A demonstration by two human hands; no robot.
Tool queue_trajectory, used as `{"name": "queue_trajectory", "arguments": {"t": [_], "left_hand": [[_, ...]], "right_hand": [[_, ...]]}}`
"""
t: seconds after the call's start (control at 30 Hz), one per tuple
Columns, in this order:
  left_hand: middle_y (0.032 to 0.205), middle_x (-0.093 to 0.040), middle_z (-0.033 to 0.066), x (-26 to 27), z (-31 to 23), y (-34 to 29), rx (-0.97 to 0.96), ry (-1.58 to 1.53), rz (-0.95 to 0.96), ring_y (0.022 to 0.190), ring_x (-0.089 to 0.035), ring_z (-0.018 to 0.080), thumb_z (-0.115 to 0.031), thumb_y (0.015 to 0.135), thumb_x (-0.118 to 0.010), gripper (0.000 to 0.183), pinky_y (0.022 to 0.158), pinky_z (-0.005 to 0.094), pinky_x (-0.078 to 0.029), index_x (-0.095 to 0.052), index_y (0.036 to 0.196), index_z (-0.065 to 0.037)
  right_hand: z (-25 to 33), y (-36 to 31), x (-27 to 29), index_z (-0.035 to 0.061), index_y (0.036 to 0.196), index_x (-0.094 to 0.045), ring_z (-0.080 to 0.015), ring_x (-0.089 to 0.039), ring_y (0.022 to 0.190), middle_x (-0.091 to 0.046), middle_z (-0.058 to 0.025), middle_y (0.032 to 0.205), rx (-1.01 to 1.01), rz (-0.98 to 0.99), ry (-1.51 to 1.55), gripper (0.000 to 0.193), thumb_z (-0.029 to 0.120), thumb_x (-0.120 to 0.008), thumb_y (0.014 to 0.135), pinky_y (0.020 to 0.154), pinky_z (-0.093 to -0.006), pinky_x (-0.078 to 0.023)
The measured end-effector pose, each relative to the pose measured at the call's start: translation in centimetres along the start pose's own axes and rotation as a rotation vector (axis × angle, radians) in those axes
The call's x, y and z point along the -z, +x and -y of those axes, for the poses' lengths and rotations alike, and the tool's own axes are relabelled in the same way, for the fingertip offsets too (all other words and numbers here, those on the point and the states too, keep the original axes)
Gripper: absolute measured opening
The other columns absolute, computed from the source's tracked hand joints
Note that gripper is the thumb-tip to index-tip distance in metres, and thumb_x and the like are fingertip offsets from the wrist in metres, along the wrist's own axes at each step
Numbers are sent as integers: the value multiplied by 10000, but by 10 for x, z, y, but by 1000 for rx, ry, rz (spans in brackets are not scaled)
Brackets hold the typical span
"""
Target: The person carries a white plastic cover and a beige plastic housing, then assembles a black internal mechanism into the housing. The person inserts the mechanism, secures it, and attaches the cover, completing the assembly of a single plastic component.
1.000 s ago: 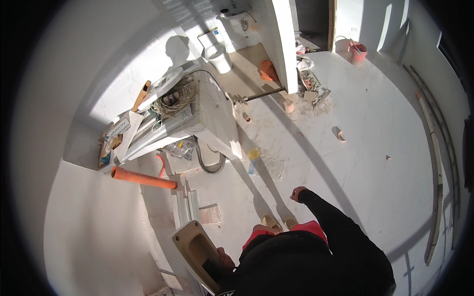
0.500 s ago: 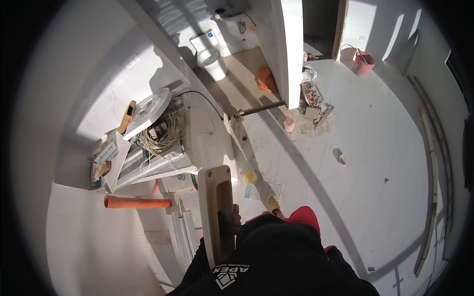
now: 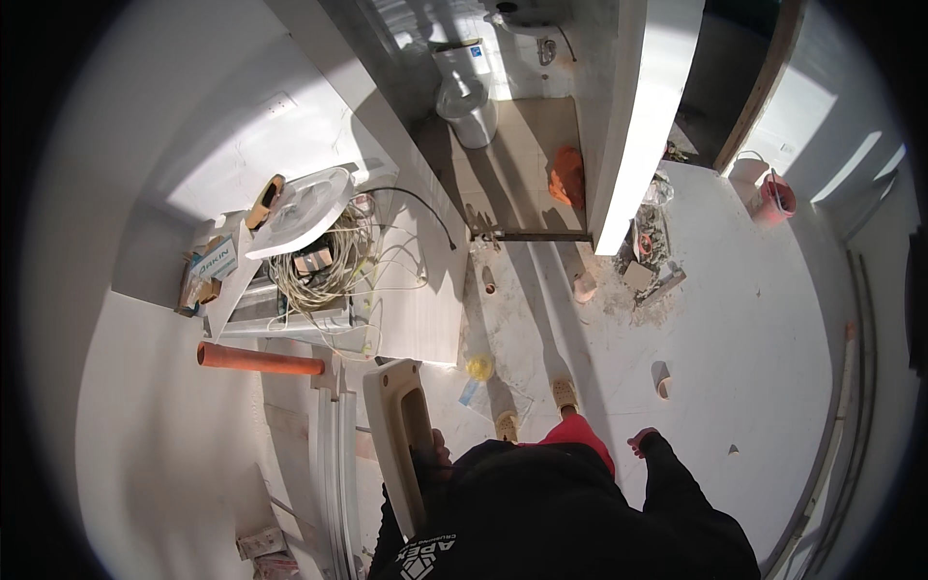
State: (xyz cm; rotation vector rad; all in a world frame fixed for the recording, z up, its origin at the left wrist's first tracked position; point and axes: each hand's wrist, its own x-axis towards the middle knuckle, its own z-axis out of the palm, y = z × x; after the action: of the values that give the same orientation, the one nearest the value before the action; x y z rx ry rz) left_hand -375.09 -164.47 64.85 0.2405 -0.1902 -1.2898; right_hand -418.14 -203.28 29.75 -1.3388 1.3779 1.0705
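One long cream-coloured piece (image 3: 398, 437), shaped like a shallow tray with a sunken slot down its middle, is held up at the person's left side, above the floor (image 3: 754, 319). It looks hard and stiff, maybe ceramic or thick plastic, so I think it is heavy and could crack if it hit the floor. Its face looks smooth, so it may slip. The left hand (image 3: 437, 454) is at its right edge, near the middle, and the fingers seem to curl round that edge, holding the piece. The raised rim and the slot look like good spots to grab, and a hand under the low end would help with the weight. The right hand (image 3: 641, 443) hangs free at the other side, holding nothing; I cannot tell how wide its fingers are spread. Ahead sits a white box (image 3: 406, 309) full of coiled wire (image 3: 319, 266), with an orange pipe (image 3: 259, 360) beside it.
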Motion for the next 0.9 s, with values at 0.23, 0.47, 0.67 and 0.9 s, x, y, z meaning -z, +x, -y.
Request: {"name": "queue_trajectory", "arguments": {"t": [0.23,0.47,0.67,0.9], "left_hand": [[970,-542,114,-34,56,-10,-327,18,-214,798,-558,212,-733,841,-619,828,671,360,-528,-455,1218,-15],[1016,-542,111,-53,113,-30,-570,-5,-343,846,-564,209,-760,814,-621,884,696,359,-538,-453,1256,-12],[1056,-541,109,-62,153,-73,-755,-33,-390,887,-569,207,-782,792,-622,934,718,359,-548,-451,1289,-10],[1102,-541,106,-71,224,-189,-994,-44,-408,935,-575,204,-808,766,-624,993,743,358,-559,-448,1327,-8]], "right_hand": [[173,16,241,26,874,-707,-193,-689,612,-715,-89,751,392,-214,-112,306,328,-705,922,586,-363,-602],[330,-15,198,0,1201,-652,-203,-725,694,-741,-141,864,611,-116,-38,461,295,-790,874,597,-364,-609],[339,-52,37,12,1209,-675,-181,-724,694,-753,-128,827,629,65,-475,546,362,-822,816,636,-341,-600],[263,-94,-97,27,1088,-754,-170,-716,671,-757,-89,828,701,237,-1211,531,465,-829,796,602,-331,-611]]}}
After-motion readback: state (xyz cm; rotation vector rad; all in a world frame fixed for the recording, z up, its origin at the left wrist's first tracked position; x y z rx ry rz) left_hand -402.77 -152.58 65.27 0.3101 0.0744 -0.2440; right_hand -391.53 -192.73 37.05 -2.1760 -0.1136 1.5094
